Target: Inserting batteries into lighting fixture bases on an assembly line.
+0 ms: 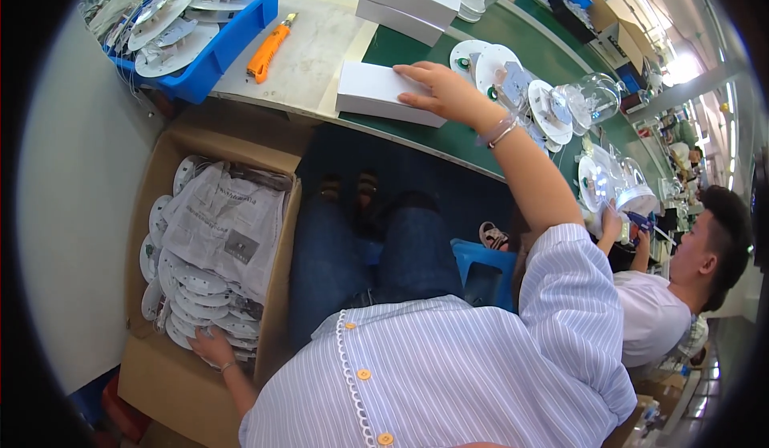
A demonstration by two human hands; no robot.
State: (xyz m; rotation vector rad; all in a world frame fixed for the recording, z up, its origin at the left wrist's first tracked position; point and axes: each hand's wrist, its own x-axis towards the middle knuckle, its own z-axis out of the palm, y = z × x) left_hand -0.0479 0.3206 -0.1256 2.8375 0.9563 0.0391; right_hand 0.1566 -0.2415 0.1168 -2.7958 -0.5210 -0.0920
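Observation:
My right hand (436, 90) rests on a long white box (372, 91) at the bench's front edge. Its fingers lie spread over the box's top and are not wrapped round it. Down at the left, my left hand (212, 346) touches the near edge of stacked round white lamp plates (196, 296) inside an open cardboard box (276, 272). Those fingers look apart, though their tips are partly hidden among the plates. A printed newspaper sheet (228, 224) covers the far part of the stack.
An orange utility knife (271, 50) lies on the bench beside a blue bin (204, 75) of round plates. Two white boxes (404, 7) are stacked farther back. Plates with clear domes (593, 99) line the right. A co-worker (661, 304) there holds a blue glue gun (641, 222).

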